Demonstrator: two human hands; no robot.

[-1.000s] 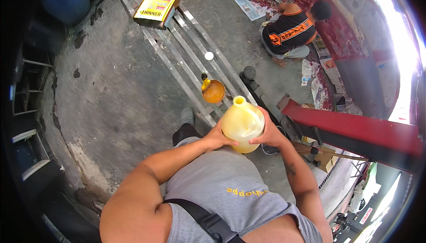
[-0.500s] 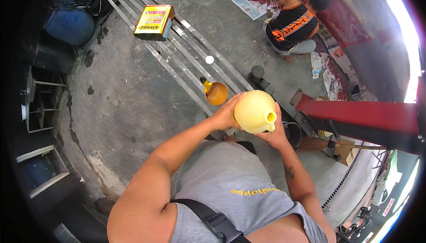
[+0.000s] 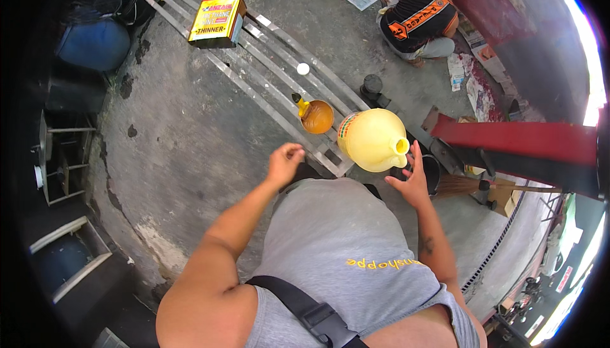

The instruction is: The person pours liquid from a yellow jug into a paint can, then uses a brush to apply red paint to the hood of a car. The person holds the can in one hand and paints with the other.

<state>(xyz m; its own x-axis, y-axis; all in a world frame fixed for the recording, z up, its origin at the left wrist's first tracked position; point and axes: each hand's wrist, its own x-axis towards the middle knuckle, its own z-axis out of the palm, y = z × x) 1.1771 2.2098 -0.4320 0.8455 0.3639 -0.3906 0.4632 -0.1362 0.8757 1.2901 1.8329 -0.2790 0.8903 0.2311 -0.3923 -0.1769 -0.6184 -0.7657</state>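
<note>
A pale yellow plastic jug point(image 3: 375, 139) with an uncapped mouth stands at the near end of the slatted metal bench point(image 3: 254, 87). My right hand point(image 3: 412, 179) is beside the jug's handle side, fingers spread, holding nothing. Left of the jug, my left hand point(image 3: 285, 163) hovers by the bench edge with its fingers curled in and nothing visible in them. A round orange-brown container point(image 3: 318, 118) sits on the slats, a yellow tool with a dark tip point(image 3: 301, 104) leaning in it. Farther along lie a white round cap point(image 3: 303, 68) and a yellow-and-red rectangular tin point(image 3: 216, 20).
Beyond the bench a person point(image 3: 419, 20) squats by red-stained newspapers point(image 3: 473, 87). At right are a red beam point(image 3: 508, 133), a dark bucket point(image 3: 432, 173) and a broom point(image 3: 457, 184). A dark cylindrical object point(image 3: 372, 85) stands beside the bench; a blue drum point(image 3: 95, 44) is far left.
Both hands have let go of the jug, which now stands on the bench. My left hand has drawn back left and curled; my right hand has opened away from the jug.
</note>
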